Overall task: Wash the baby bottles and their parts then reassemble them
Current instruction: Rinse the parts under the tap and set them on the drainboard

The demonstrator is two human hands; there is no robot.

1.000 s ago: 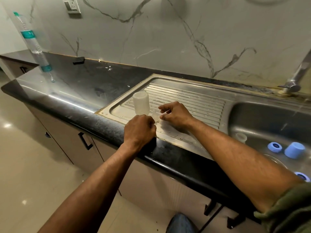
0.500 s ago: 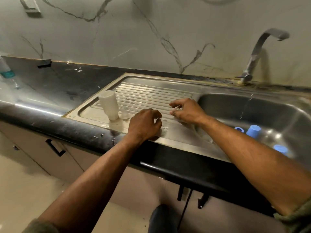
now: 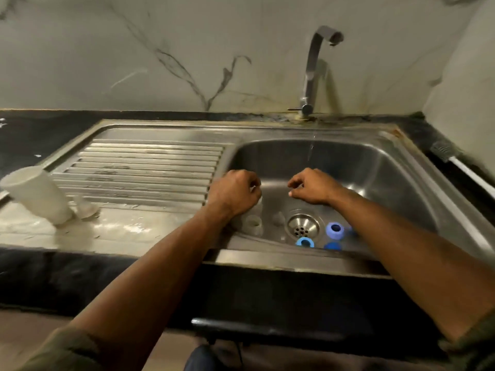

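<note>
Both hands are hovering over the basin with fingers loosely curled. Left hand (image 3: 233,192) is sitting at the basin's left wall; something pale shows at its fingertips, but whether it is holding that or the piece is merely lying behind it, I cannot tell. Right hand (image 3: 313,186) is hanging under a thin trickle from the tap (image 3: 313,68), holding nothing visible.

Left to right:
- One translucent bottle body (image 3: 37,195) is standing inverted on the draining board (image 3: 150,162), a small clear part (image 3: 86,207) just beside it. Judged washed and draining.
- Another clear bottle body (image 3: 253,223) and a clear teat-like piece (image 3: 278,218) are lying in the basin left of the drain (image 3: 303,225).
- Blue collars are sitting right of and in front of the drain: one ring (image 3: 305,242), a taller blue piece (image 3: 334,230), another partly hidden by the right forearm.

Judgement: task is roughly at an early-to-middle stage. Most parts are waiting in the sink (image 3: 375,167); reassembly is not yet starting.
</note>
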